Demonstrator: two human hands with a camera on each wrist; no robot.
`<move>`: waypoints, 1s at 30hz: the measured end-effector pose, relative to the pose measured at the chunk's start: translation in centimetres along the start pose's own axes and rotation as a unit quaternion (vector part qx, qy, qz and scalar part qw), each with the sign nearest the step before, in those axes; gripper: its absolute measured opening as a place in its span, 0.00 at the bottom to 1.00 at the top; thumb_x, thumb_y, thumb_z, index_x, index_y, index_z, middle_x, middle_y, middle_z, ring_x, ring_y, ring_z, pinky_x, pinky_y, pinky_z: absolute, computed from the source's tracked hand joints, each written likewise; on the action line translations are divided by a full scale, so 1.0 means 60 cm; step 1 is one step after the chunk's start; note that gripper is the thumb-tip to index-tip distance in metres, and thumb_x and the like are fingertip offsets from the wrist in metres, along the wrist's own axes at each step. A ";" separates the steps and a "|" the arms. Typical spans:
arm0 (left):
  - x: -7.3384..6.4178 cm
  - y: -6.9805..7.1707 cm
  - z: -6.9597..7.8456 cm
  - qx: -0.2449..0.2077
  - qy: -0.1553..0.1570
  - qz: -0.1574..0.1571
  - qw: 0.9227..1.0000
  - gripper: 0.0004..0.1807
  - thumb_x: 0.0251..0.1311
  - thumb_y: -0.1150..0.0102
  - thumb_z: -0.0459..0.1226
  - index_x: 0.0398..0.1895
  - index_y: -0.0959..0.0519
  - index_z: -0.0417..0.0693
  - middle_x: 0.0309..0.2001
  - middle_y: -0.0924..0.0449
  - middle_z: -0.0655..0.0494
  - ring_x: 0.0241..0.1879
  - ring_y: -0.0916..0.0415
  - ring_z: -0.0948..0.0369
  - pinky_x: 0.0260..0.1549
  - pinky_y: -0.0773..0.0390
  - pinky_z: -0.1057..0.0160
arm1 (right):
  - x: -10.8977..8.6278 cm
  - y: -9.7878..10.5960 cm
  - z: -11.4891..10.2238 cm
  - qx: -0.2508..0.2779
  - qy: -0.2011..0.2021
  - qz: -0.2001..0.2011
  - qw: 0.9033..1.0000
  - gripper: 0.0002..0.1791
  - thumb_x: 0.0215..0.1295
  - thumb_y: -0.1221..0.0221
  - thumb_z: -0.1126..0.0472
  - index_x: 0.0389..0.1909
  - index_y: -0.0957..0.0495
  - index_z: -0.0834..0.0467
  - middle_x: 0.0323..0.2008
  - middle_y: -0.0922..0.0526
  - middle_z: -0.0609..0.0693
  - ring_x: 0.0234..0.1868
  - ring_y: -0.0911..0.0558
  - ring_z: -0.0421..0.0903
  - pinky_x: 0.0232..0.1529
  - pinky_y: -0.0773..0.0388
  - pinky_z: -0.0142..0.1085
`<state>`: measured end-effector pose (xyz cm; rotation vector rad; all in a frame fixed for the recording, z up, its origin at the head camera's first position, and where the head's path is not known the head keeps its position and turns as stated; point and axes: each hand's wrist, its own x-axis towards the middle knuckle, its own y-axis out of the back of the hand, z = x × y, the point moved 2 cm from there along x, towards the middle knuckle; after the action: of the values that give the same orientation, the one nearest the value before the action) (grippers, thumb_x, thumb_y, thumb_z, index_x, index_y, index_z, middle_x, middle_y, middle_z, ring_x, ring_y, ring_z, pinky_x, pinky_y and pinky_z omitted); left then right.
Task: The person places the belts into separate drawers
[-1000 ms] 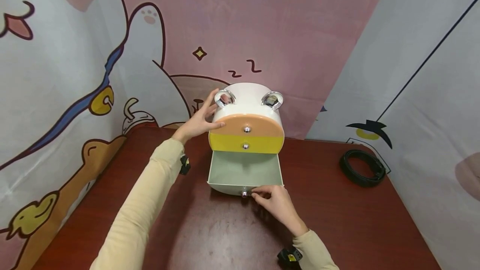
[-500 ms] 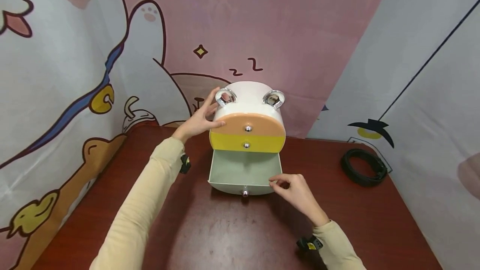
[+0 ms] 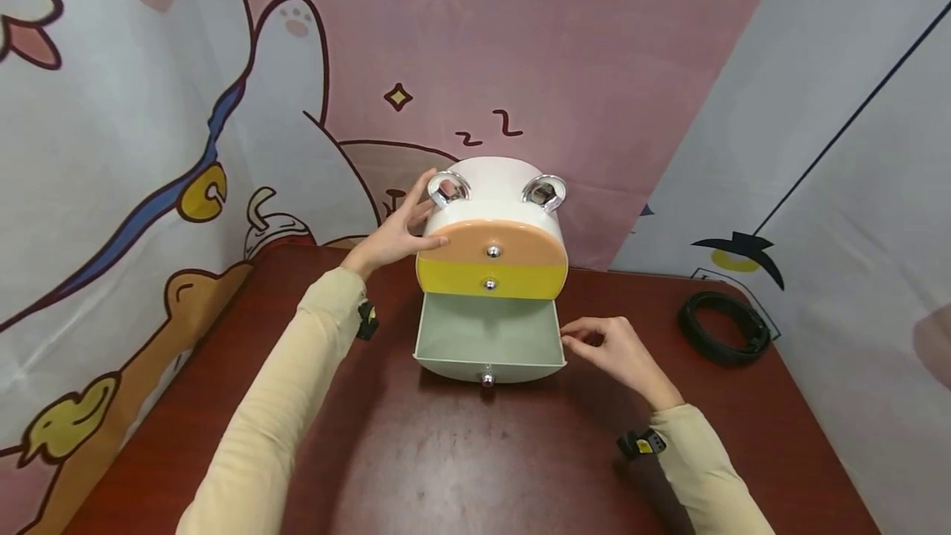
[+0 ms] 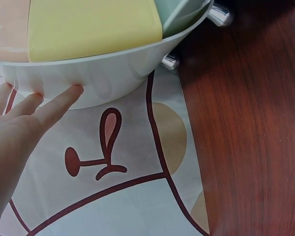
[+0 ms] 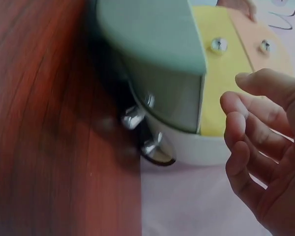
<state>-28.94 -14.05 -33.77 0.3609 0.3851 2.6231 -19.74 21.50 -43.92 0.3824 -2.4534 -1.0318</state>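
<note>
A small white drawer box with round silver eye-like pieces on top stands on the table. Its orange drawer and yellow drawer are pushed in. The bottom pale green drawer is pulled out and has nothing inside. My left hand rests on the box's left side, thumb at the orange front; in the left wrist view its straight fingertips touch the white wall. My right hand is beside the green drawer's right edge, fingers loosely bent, holding nothing.
A coiled black belt lies at the right of the reddish-brown table. Cartoon-printed cloth hangs close behind the box and along both sides. Silver knobs stick out from the drawer fronts.
My right hand has left the green drawer's knob and moved right and back to beside the drawer. The left hand has stayed on the box, and the drawer is still out.
</note>
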 end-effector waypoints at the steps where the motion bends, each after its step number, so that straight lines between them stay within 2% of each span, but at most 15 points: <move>1: 0.000 0.000 0.000 -0.001 0.001 0.001 1.000 0.58 0.57 0.33 0.31 0.76 0.63 0.74 0.76 0.58 0.46 0.72 0.53 0.45 0.63 0.43 0.41 | 0.001 0.003 0.006 -0.006 -0.002 0.000 1.000 0.06 0.61 0.34 0.61 0.39 0.14 0.55 0.27 0.18 0.38 0.28 0.21 0.37 0.27 0.25 0.33; 8: -0.002 -0.001 0.000 -0.001 -0.002 -0.003 1.000 0.58 0.57 0.34 0.30 0.78 0.65 0.66 0.76 0.59 0.44 0.71 0.53 0.43 0.61 0.41 0.41 | -0.003 0.026 0.057 -0.029 -0.035 0.004 0.999 0.07 0.62 0.35 0.59 0.41 0.15 0.55 0.32 0.16 0.43 0.32 0.20 0.42 0.29 0.24 0.34; 16: -0.001 0.001 0.001 0.004 0.002 -0.003 1.000 0.58 0.58 0.33 0.31 0.77 0.65 0.71 0.76 0.59 0.44 0.71 0.53 0.45 0.62 0.42 0.41 | -0.012 0.039 0.102 -0.040 -0.053 -0.007 0.998 0.10 0.63 0.35 0.59 0.44 0.16 0.57 0.36 0.15 0.47 0.36 0.17 0.45 0.34 0.20 0.35; 22: 0.000 0.002 0.002 0.001 -0.003 -0.001 1.000 0.58 0.57 0.34 0.30 0.77 0.65 0.69 0.76 0.59 0.43 0.71 0.53 0.44 0.62 0.43 0.40 | -0.014 0.044 0.125 -0.021 -0.070 -0.003 0.997 0.12 0.64 0.35 0.58 0.45 0.16 0.59 0.40 0.15 0.53 0.40 0.17 0.47 0.36 0.21 0.34; 27: 0.000 0.002 0.000 0.005 -0.003 0.001 1.000 0.58 0.57 0.33 0.31 0.77 0.64 0.69 0.76 0.63 0.47 0.71 0.53 0.44 0.62 0.43 0.40 | -0.021 0.059 0.142 -0.030 -0.083 0.028 0.996 0.13 0.64 0.36 0.54 0.46 0.16 0.57 0.44 0.16 0.54 0.46 0.19 0.52 0.41 0.23 0.44; 30: -0.002 0.002 -0.002 0.012 0.003 0.001 1.000 0.58 0.57 0.32 0.32 0.77 0.64 0.71 0.77 0.64 0.49 0.71 0.52 0.45 0.62 0.42 0.40 | -0.030 0.064 0.157 -0.026 -0.097 0.027 0.995 0.16 0.66 0.38 0.53 0.49 0.18 0.58 0.47 0.17 0.56 0.50 0.21 0.56 0.45 0.25 0.53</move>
<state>-28.94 -14.23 -33.84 0.3625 0.4189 2.6229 -23.24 30.55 -47.51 0.2059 -2.5839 -1.1558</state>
